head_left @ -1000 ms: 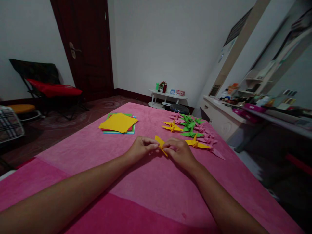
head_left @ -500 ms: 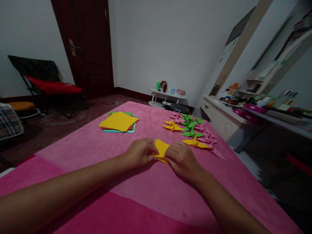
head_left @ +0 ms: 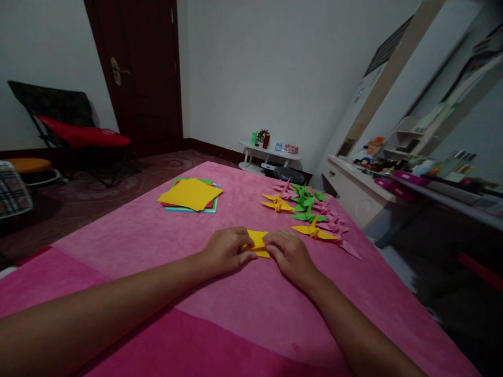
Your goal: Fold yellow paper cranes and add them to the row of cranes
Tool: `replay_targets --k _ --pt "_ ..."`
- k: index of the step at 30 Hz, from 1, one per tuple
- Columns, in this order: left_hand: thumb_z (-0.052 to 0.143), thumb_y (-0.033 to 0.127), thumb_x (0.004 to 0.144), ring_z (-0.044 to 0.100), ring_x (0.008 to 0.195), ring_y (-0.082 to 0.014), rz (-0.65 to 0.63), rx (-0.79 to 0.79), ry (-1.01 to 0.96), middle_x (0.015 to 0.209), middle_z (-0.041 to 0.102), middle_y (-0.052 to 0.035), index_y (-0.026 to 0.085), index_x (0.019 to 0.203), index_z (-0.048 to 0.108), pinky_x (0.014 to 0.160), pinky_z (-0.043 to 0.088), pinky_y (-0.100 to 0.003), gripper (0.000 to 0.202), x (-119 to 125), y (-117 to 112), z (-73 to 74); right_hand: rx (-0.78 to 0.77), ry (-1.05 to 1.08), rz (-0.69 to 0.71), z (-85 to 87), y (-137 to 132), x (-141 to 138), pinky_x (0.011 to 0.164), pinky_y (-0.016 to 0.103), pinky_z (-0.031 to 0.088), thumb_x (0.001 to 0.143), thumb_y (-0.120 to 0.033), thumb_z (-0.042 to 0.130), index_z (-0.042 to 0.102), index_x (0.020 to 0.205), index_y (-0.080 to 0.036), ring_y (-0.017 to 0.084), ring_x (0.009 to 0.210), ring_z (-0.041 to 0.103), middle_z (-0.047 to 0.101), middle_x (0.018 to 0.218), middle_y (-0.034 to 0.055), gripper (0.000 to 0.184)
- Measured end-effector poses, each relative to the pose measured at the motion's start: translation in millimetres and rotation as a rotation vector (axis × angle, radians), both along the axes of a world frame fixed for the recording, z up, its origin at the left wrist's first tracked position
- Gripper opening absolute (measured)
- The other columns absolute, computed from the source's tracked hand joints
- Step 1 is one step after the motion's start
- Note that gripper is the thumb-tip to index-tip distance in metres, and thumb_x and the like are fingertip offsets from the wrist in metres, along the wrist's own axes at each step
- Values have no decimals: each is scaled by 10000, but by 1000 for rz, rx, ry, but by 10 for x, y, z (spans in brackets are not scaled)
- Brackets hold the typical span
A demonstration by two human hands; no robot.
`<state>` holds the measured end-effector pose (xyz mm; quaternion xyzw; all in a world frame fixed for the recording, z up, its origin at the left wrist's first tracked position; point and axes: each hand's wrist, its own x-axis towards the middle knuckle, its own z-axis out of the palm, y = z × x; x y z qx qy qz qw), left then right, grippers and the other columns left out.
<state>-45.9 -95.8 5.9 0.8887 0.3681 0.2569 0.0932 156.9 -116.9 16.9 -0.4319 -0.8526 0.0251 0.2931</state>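
Both my hands rest on a pink cloth-covered table (head_left: 157,246), pressing a folded yellow paper (head_left: 258,242) flat between them. My left hand (head_left: 226,250) has its fingers curled over the paper's left edge. My right hand (head_left: 288,252) presses the paper's right part with bent fingers. Part of the paper is hidden under the fingers.
A stack of coloured paper sheets (head_left: 190,195), yellow on top, lies at the far left of the table. Several folded paper cranes (head_left: 308,209) in yellow, green and pink lie to the right. A dresser (head_left: 353,188) stands beyond the table's right edge, a chair (head_left: 74,136) at left.
The yellow paper, held up off the cloth a second ago, has been laid down and flattened. Both hands have lowered onto it.
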Motion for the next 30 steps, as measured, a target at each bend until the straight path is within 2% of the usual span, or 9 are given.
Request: replay_targets --k 6,9,12,14,18,25,30 --pt "523 314 777 525 632 -132 74 -45 -35 719 628 -48 163 740 681 571 319 -230 222 59 154 -61 5 -13 -91 -41 117 -44 744 314 385 783 -148 558 585 849 -191 178 776 561 646 827 29 84" --pt "532 309 766 520 585 -127 92 -158 -132 697 647 -46 153 775 696 539 319 -221 226 76 246 -114 -16 22 -112 -78 202 -36 755 319 396 755 -149 585 599 896 -199 185 806 570 655 884 34 150" --pt "513 288 782 543 594 -125 29 -276 -257 734 667 -44 149 832 699 535 347 -206 238 58 217 -128 -32 30 -91 -65 197 -11 719 306 403 767 -148 572 615 818 -195 173 759 570 654 815 28 82" --pt "516 262 784 549 613 -123 -51 -233 -220 739 658 -38 165 824 700 556 363 -205 212 22 123 -113 -20 -3 -15 -48 126 21 719 307 397 770 -137 567 621 792 -196 168 750 564 648 778 24 83" --pt "540 201 771 567 728 -143 -127 -84 -109 779 646 -45 191 824 694 659 396 -227 164 -78 -66 -82 17 -127 202 -75 -72 112 760 330 387 775 -81 528 628 835 -201 178 803 558 647 802 43 167" --pt "519 218 812 554 714 -123 -165 -56 -97 785 618 -56 172 814 685 633 396 -211 172 -176 -83 -117 65 -118 151 -141 -221 129 757 341 400 810 -112 506 615 901 -191 189 840 552 641 874 71 162" --pt "457 226 844 516 674 -114 -176 104 63 741 580 -40 178 781 664 584 351 -213 221 -185 -218 -83 85 -113 193 -139 -251 127 735 329 406 783 -75 507 635 906 -219 178 830 549 636 872 59 228"
